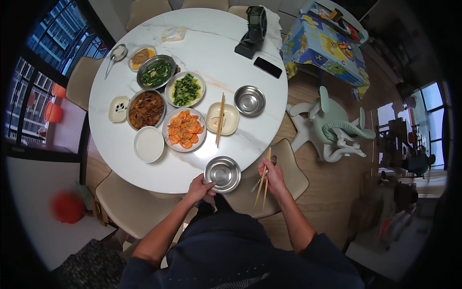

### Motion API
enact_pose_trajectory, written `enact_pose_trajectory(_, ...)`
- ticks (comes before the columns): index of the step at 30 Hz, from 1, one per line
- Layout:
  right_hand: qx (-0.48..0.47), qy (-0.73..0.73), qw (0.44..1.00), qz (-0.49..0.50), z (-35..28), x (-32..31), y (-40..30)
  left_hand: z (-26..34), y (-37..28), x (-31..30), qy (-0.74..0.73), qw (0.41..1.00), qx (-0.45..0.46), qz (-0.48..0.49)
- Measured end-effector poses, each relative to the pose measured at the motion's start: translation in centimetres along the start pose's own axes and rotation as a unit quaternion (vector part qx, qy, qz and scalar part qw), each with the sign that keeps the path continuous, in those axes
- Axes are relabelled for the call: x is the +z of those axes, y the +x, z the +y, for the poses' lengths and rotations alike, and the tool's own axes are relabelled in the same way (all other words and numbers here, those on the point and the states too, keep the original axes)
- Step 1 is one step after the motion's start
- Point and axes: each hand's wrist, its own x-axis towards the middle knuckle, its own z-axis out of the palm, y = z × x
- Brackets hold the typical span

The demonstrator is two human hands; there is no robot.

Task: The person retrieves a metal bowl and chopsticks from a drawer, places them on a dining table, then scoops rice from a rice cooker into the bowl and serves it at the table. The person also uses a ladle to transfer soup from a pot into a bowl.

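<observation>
My left hand [200, 188] grips the rim of a stainless steel bowl [222, 173] at the near edge of the round table. Nothing shows inside that bowl. In my right hand [273, 175], off the table's edge, is a pair of wooden chopsticks [262, 188] together with a metal spoon [273, 159], partly hidden by the fingers. Farther in, another pair of chopsticks [220, 121] rests across a cream square dish [231, 120]. To its right stands a second steel bowl [249, 100]. A plate of cooked shrimp [184, 130] lies left of the square dish.
The white marble-look table [137, 177] also holds a braised dish [146, 109], leafy greens [186, 89], a green soup [156, 72], a white bowl [148, 144], a panda dish [118, 109], a phone [267, 67] and a black fan-like device [254, 30]. Chairs [137, 206] surround it.
</observation>
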Motion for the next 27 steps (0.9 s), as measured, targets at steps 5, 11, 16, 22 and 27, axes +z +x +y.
enact_pose_trajectory(5,-0.005,0.047,0.998,0.034,0.1,-3.2,0.2,2.2,6.0,4.6,-0.023,0.999,-0.002,-0.022)
enact_pose_trajectory(11,-0.009,0.118,0.993,0.02,1.5,-5.1,-0.2,3.9,11.9,8.3,-0.058,0.998,0.013,-0.021)
enact_pose_trajectory(16,0.014,0.085,0.996,0.011,1.7,-4.7,-0.4,5.7,13.4,10.0,-0.069,0.997,0.019,0.004)
enact_pose_trajectory(22,0.011,-0.001,1.0,-0.025,0.4,-3.2,0.9,5.1,12.8,9.6,-0.021,0.998,-0.034,0.046)
enact_pose_trajectory(27,0.001,0.019,0.999,-0.051,0.5,-1.4,2.5,7.5,5.9,11.0,0.064,0.979,-0.127,-0.144)
